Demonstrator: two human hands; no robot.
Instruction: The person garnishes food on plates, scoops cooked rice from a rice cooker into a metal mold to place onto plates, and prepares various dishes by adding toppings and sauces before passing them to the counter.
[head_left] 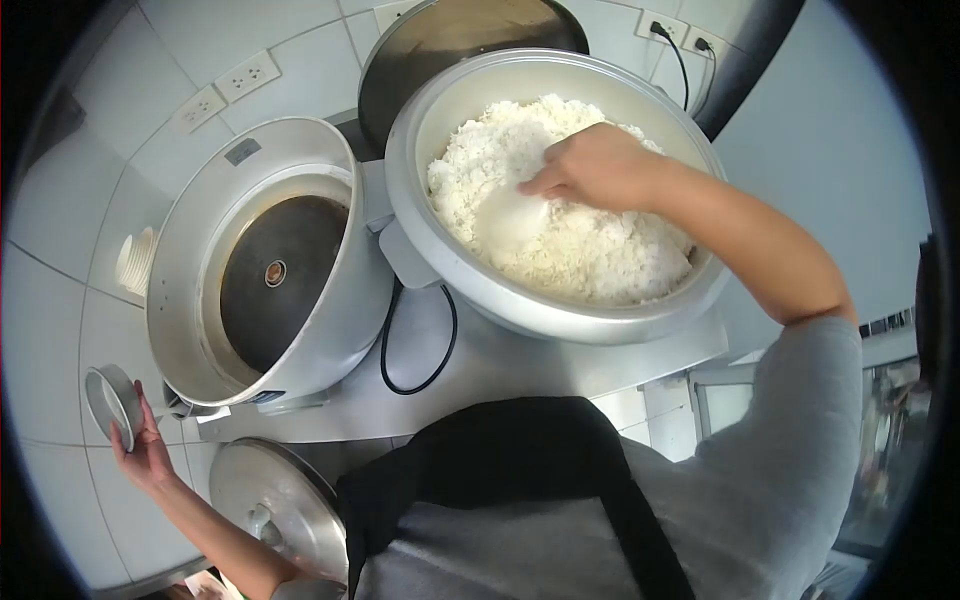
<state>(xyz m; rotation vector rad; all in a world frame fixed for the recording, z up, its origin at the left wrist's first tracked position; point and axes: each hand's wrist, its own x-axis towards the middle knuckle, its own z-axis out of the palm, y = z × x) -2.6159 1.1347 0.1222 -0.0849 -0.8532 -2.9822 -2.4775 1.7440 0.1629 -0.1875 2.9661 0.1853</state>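
Over a wide, pale-rimmed pot [650,325], I have my right hand [600,170] at work in a heaped bed of white rice [600,255], its thumb and fingers pinched together on what appears to be a pale paddle [512,218], blurred in the camera view and resting against the grains. Well apart on the other side, my left hand [148,455] grips a small round metal dish [128,398] by its rim, tilted on its side beside the open cooker body [375,290], with fingers curled around the edge; I see no rice in it, though part of the inside is hard to make out. By my judgement the cooking is done, the grains white and fluffed, and the handling of the rice is under way rather than finished. The pot is uncovered, with a large mound inside. The neighboring cooker body holds no rice and shows its dark heating plate [285,310], while a metal lid [240,490] lies below the edge of the steel table [500,370]. I cannot tell how much rice, if any, has left the pot, so I can put no firm measure on what is left.
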